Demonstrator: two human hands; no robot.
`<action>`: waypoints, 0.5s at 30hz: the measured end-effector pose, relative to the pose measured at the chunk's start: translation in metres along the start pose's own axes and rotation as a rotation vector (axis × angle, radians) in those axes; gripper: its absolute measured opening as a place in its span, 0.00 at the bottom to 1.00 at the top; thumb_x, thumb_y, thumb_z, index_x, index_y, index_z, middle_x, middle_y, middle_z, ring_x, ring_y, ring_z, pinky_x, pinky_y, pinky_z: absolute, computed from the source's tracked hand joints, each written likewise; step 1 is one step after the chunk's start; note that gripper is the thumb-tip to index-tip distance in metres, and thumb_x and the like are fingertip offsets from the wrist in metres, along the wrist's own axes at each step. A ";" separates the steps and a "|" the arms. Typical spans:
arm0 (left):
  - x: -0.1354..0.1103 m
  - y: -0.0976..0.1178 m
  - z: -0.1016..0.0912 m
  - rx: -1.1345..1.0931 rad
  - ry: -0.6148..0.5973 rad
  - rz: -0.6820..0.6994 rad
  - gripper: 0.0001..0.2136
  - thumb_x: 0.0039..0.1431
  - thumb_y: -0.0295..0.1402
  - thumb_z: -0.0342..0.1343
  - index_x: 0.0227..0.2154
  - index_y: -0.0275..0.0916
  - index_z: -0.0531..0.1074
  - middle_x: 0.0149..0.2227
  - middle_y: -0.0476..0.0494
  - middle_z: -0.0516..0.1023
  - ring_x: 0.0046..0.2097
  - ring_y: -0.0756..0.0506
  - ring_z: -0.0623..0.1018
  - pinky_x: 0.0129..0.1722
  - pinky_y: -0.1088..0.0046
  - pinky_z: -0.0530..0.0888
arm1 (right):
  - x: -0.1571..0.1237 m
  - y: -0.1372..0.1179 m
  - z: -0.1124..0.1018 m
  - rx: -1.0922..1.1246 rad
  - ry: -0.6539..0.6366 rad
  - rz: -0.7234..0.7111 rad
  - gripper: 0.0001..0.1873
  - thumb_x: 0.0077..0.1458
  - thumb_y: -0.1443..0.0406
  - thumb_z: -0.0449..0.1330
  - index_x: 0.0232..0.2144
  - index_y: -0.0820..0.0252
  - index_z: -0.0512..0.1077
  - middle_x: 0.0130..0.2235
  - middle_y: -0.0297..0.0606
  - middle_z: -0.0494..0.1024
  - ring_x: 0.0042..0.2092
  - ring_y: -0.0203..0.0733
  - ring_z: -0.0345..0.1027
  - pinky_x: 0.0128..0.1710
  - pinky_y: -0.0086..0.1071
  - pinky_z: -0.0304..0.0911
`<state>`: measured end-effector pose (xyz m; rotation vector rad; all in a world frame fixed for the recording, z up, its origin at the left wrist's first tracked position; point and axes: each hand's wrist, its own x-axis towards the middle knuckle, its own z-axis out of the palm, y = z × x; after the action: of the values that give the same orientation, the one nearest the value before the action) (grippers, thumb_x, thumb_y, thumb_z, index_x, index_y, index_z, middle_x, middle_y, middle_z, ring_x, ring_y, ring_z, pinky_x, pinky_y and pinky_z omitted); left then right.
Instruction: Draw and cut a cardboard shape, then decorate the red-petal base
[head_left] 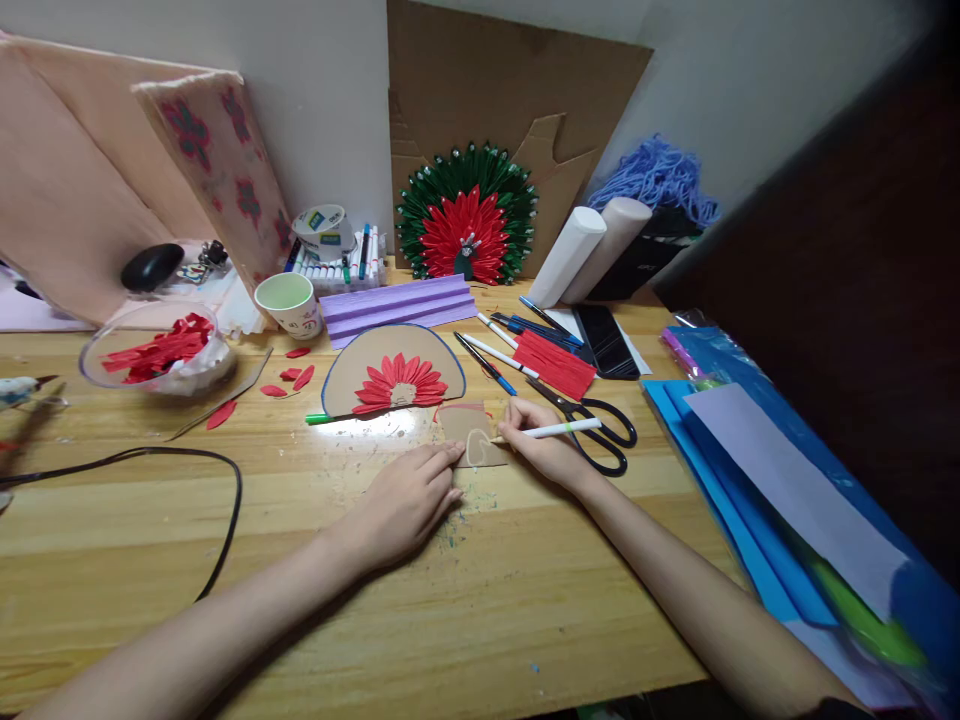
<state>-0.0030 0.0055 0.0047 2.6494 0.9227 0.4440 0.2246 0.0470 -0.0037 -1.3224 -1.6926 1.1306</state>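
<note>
A white marker (564, 428) with a green band near its end is pinched in my right hand (541, 440). Its tip rests on a small piece of brown cardboard (456, 424), which bears a pale, rounded outline. My left hand (412, 490) lies flat with fingers stretched out, their tips at the cardboard's left edge. Just behind sits a cardboard half-round (345, 372) with a blue edge and red paper petals (401, 378) fanned on it. Black-handled scissors (609, 432) lie right beside my right hand, blades partly covered by red paper.
A clear bowl (88, 362) of red scraps, a paper cup (288, 304) and purple folded paper (397, 308) stand around the back. A green-and-red peacock (466, 225) leans there. Right are a phone (604, 342) and blue sheets (720, 480). A black cable (142, 455) curves at left.
</note>
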 end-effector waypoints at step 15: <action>-0.005 0.006 -0.009 -0.060 0.004 -0.093 0.14 0.65 0.31 0.42 0.48 0.34 0.66 0.57 0.37 0.67 0.56 0.44 0.68 0.56 0.64 0.68 | -0.003 -0.006 0.007 0.209 0.075 0.039 0.10 0.53 0.60 0.61 0.29 0.59 0.64 0.29 0.31 0.67 0.31 0.35 0.61 0.30 0.28 0.55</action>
<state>-0.0070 -0.0005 0.0146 2.5408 1.0132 0.4482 0.2170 0.0426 -0.0004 -1.2549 -1.4571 1.2291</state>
